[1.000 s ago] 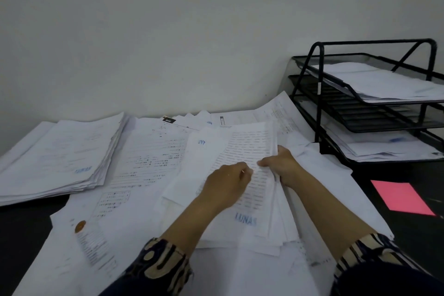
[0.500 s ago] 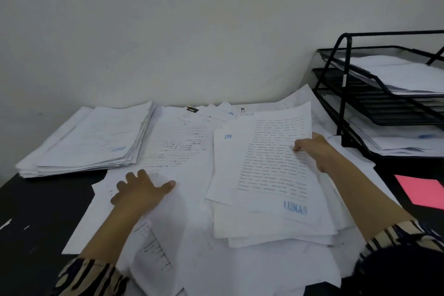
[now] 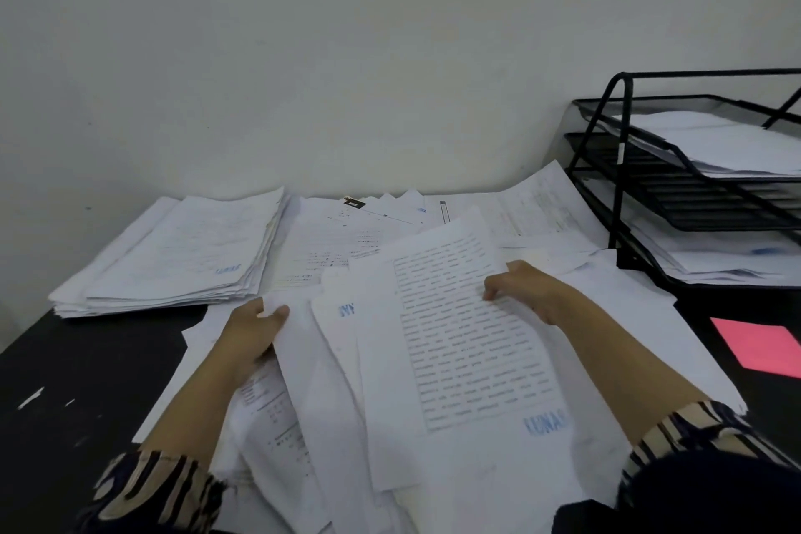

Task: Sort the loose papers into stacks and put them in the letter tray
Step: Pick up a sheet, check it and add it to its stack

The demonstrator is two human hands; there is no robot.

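Note:
A loose bundle of white printed sheets [image 3: 459,343], the top one stamped LUNAS in blue, is tilted up off the desk in front of me. My left hand [image 3: 253,330] grips the bundle's left edge, thumb on top. My right hand [image 3: 524,288] pinches its right edge. More loose papers [image 3: 342,247] lie spread underneath and behind. A squared stack of papers [image 3: 182,256] sits at the far left. The black wire letter tray [image 3: 624,169] stands at the right, with paper in its top and bottom tiers.
A pink sheet [image 3: 763,345] lies on the black desk [image 3: 86,382] at the right, below the tray. A pale wall runs along the desk's back edge. My patterned sleeves fill the bottom corners.
My left hand has left the flat papers at the left and taken hold of the bundle's left edge. The bundle has risen and tilted. The view has shifted slightly.

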